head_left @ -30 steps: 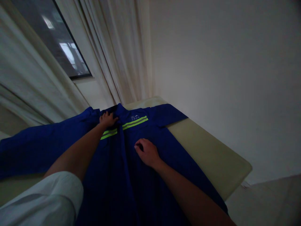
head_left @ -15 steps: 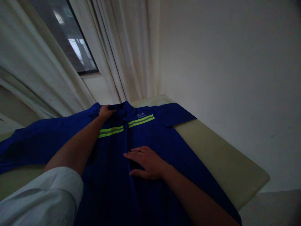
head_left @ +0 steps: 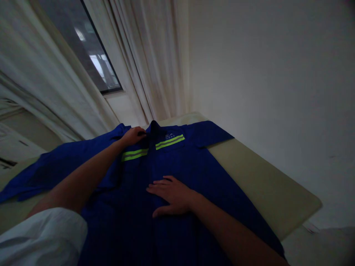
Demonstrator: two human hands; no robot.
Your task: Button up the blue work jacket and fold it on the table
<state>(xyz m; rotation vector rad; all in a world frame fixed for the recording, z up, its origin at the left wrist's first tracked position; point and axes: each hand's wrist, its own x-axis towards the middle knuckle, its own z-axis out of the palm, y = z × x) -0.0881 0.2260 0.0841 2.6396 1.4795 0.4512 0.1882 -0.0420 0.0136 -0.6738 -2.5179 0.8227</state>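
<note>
A dark blue work jacket (head_left: 177, 166) lies spread out, front side up, with yellow-green and grey reflective stripes across its chest and a small pale print above one stripe. My left hand (head_left: 134, 136) is at the collar, its fingers closed on the cloth there; the fingertips are partly hidden. Lower down, my right hand (head_left: 173, 195) rests flat on the jacket's front beside the centre opening, fingers spread and thumb apart. One sleeve reaches out to the left past my left arm, the other lies toward the right edge.
Under the jacket is a pale yellowish table (head_left: 257, 181) with a rounded corner at the right. Light curtains (head_left: 166, 62) hang behind it, next to a dark-framed window (head_left: 91, 48). A plain wall (head_left: 271, 85) stands along the right side.
My left hand has moved right along the collar toward the middle. The front opening's edges now lie closer together. My right hand has flattened slightly, nearly in place.
</note>
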